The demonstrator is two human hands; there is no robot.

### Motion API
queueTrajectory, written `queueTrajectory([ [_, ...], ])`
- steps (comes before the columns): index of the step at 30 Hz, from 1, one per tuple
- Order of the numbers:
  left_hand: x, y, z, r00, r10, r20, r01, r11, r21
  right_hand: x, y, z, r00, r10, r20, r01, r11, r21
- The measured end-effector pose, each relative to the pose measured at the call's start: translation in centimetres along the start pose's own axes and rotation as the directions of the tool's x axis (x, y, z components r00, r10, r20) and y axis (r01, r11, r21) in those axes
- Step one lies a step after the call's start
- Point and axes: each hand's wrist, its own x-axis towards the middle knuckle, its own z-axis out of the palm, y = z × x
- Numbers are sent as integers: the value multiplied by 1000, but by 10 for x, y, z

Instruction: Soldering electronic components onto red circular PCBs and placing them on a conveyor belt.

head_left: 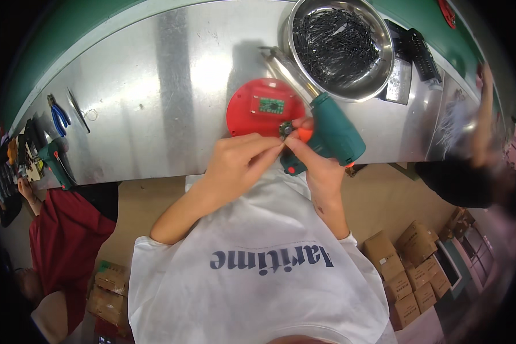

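Observation:
My left hand (238, 163) is closed, its thumb and fingertips pinched at a small dark round part (286, 129) that looks like a little circuit board. The thumb and finger of my right hand (323, 172) meet at the same part. A green soldering gun (339, 133) with an orange trigger lies in my right hand, its handle partly hidden behind the thumb. Its metal barrel points up and left, away from me. Just beyond my fingertips is a red round plate (243, 114), with a green circuit board (271, 105) on it.
A steel bowl (387, 69) of short black wires stands at the far right, beside a black device (421, 54). Blue-handled pliers (58, 116), tweezers (78, 110) and another green gun (55, 163) lie left on the metal bench (132, 74). People sit at both sides. Cartons (410, 275) are stacked lower right.

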Motion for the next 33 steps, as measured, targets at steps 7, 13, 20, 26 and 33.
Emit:
queueTrajectory([
  [7, -1, 7, 2, 997, -51, 63, 60, 985, -159, -3, 4, -1, 999, -35, 25, 34, 999, 28],
  [13, -1, 4, 8, 999, 35, 13, -35, 999, -3, -1, 6, -6, 999, 13, 48, -19, 994, 109],
  [20, -3, 2, 9, 996, 85, -23, -85, 996, 22, -1, 3, -6, 989, 130, 76, -147, 940, 309],
  [26, -4, 4, 10, 998, 68, 5, -69, 997, 26, -1, -1, 0, 976, 212, 40, -214, 934, 287],
  [33, -6, 12, 13, 1000, -12, -22, 12, 1000, 13, -3, 0, 1, 984, 176, 25, -176, 947, 268],
])
